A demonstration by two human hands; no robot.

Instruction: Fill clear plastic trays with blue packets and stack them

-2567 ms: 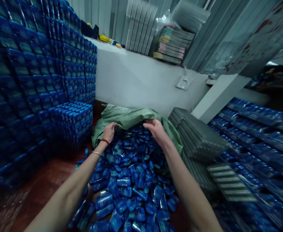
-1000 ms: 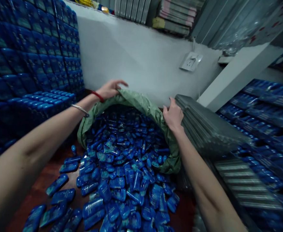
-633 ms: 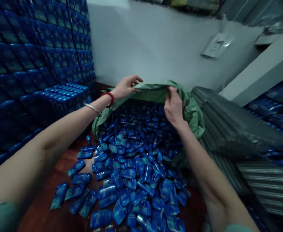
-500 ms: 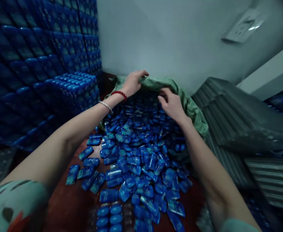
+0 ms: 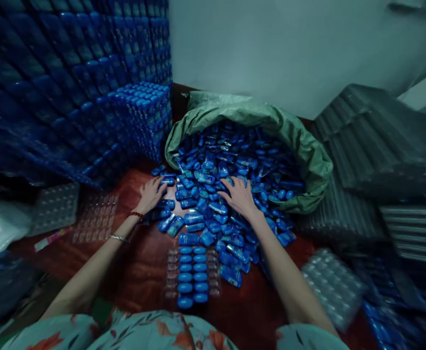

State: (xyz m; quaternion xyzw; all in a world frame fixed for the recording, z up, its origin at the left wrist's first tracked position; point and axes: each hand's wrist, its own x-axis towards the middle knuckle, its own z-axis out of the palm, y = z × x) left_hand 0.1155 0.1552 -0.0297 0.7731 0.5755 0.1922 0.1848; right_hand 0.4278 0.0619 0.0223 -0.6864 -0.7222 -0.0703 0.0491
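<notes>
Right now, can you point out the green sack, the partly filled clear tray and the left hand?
green sack (image 5: 309, 153), head view, on the rolled rim at its right side.
partly filled clear tray (image 5: 193, 277), head view, on the blue pieces seated in its middle rows.
left hand (image 5: 151, 193), head view, on the back of the hand.

Single head-worn view, looking forward and steeply down, close over the red floor (image 5: 140, 272), wall beyond

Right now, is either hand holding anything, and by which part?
Nothing is clearly held. The left hand and right hand lie spread, palms down, on the pile of blue packets spilling from the green sack.
</notes>
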